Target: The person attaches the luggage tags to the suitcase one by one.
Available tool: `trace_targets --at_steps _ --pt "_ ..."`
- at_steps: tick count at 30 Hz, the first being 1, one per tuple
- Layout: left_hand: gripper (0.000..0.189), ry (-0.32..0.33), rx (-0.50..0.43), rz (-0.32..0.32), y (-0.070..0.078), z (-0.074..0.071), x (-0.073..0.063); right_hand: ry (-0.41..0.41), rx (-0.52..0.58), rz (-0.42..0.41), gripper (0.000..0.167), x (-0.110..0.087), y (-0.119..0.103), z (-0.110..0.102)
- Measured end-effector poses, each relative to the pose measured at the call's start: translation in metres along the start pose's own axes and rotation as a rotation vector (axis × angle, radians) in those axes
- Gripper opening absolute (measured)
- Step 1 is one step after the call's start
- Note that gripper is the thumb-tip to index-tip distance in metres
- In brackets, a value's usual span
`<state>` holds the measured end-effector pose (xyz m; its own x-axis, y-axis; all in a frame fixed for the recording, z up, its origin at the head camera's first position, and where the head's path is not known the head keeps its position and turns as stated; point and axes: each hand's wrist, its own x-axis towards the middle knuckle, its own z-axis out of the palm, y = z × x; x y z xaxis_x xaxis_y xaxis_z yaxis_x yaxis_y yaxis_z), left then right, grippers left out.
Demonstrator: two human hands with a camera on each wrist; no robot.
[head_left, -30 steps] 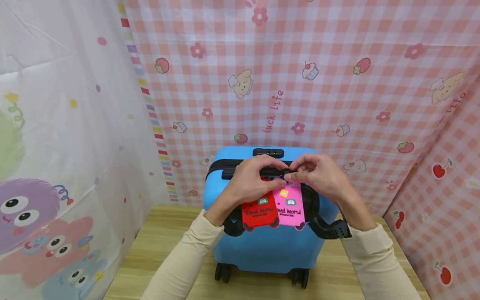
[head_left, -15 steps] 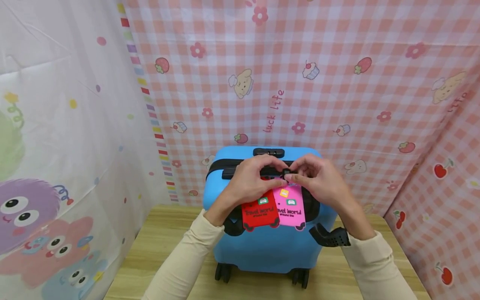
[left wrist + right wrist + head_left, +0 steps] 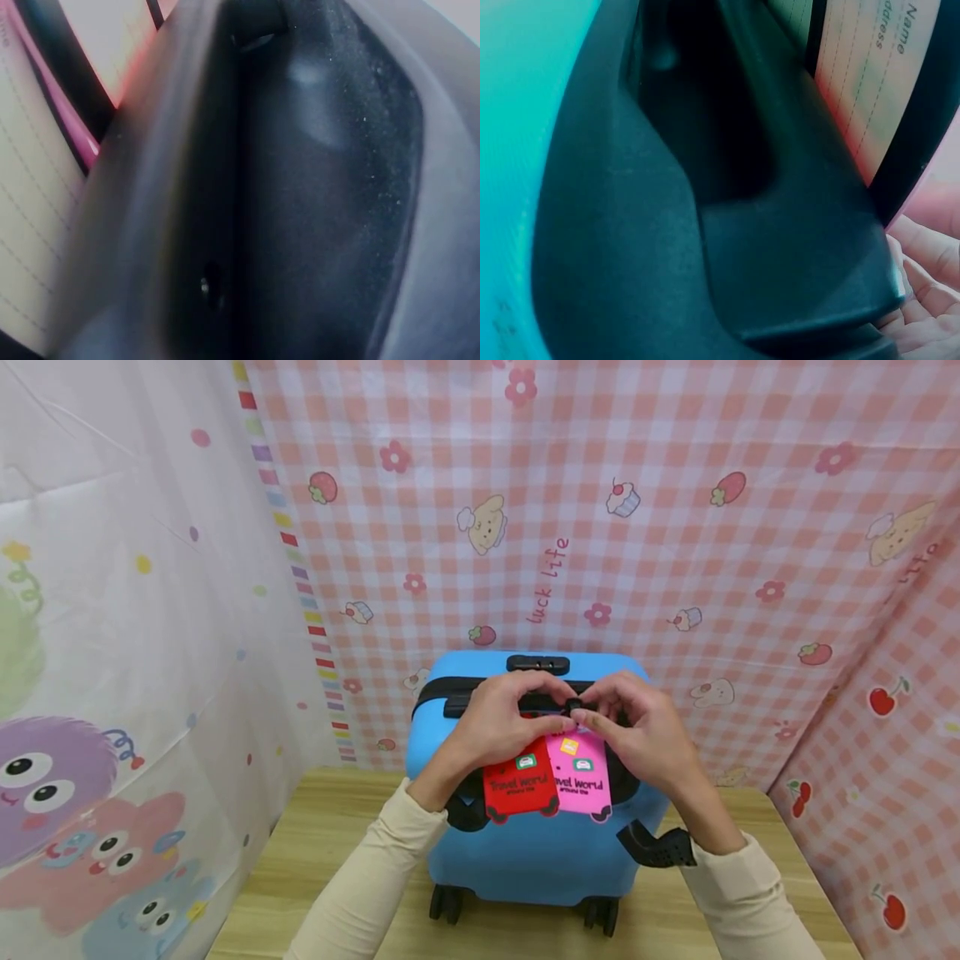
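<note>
In the head view, a blue suitcase stands upright with a black side handle facing me. A red luggage tag and a pink luggage tag hang in front of that handle, partly overlapping. My left hand and right hand meet above the tags, thumbs and forefingers pinching a small black strap. The fingertips cover part of it, so its fastening cannot be made out. In the right wrist view, the tag's lined back shows beside the black handle. The left wrist view shows mostly the handle recess.
A black combination lock sits on the suitcase's top side. Black wheels rest on the wooden table. A pink checked cloth hangs behind, and a white patterned cloth covers the left.
My right hand has shifted slightly right and down, its wrist lowering, while still pinching the strap. More of the strap shows between the fingertips. The left hand and both tags stay nearly still.
</note>
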<state>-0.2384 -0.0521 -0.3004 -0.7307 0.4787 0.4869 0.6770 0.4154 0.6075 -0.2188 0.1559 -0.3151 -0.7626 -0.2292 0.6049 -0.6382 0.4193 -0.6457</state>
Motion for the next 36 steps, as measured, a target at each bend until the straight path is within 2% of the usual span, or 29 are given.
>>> trace_targets --at_steps 16,23,28,36 --pt "0.02 -0.006 -0.019 -0.011 0.0 0.0014 0.0002 0.011 -0.003 0.036 0.007 -0.0025 -0.0034 -0.0004" --pt "0.017 0.002 -0.019 -0.025 0.0008 0.0011 -0.0001 -0.052 0.018 0.003 0.015 -0.0044 -0.0047 -0.0043" --pt "0.014 0.003 -0.02 -0.034 0.0006 0.0006 -0.0006 -0.081 -0.014 -0.036 0.023 -0.0043 -0.0049 -0.0061" --pt "0.016 -0.006 -0.037 -0.043 0.0003 -0.0005 -0.0009 -0.077 0.017 0.009 0.019 -0.0033 -0.0049 -0.0054"
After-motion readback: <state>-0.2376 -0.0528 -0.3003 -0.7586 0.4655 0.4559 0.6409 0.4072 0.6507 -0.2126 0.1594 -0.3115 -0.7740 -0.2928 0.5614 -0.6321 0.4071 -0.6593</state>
